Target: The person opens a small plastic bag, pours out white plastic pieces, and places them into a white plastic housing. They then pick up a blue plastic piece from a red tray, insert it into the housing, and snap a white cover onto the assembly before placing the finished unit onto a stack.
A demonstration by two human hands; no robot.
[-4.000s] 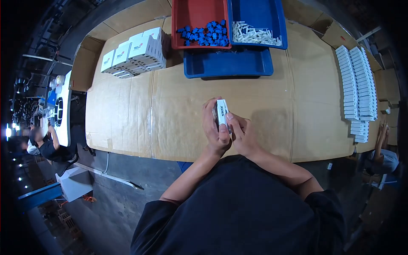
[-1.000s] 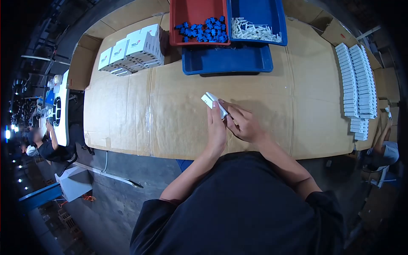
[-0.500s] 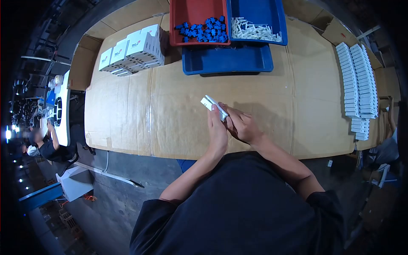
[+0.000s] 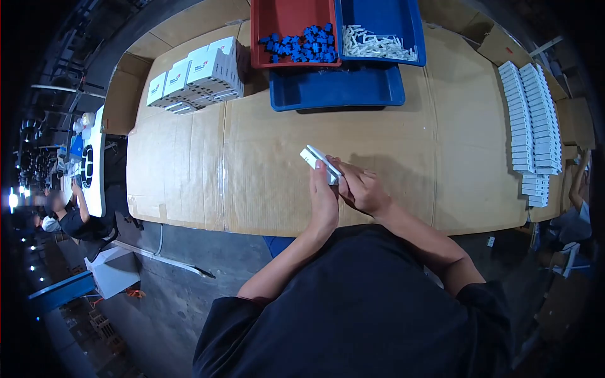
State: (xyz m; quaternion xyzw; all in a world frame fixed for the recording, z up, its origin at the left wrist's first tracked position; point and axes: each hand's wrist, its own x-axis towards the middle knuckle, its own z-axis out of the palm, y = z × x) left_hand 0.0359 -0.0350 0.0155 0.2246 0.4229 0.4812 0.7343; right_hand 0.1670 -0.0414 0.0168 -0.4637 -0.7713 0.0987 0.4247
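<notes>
Above the front half of the cardboard-covered table, both my hands are closed on a white rectangular plastic part [image 4: 312,157]. It is tilted, and a narrow dark gap runs along its length. My left hand [image 4: 323,200] grips its near left side, with the thumb lying along the face. From the right, my right hand [image 4: 365,191] presses against the other side with bent fingers. The fingers cover the lower end of the part, so its full shape is hidden.
At the back stand a red tray [image 4: 253,38] of blue plastic pieces, a blue tray [image 4: 421,38] of white slim pieces and another blue tray [image 4: 337,104]. White boxes [image 4: 201,69] are stacked left, rows of white units [image 4: 522,126] right. A person [image 4: 74,217] works far left.
The white part has shifted slightly down and right and turned a little in my hands. Both hands keep hold of it.
</notes>
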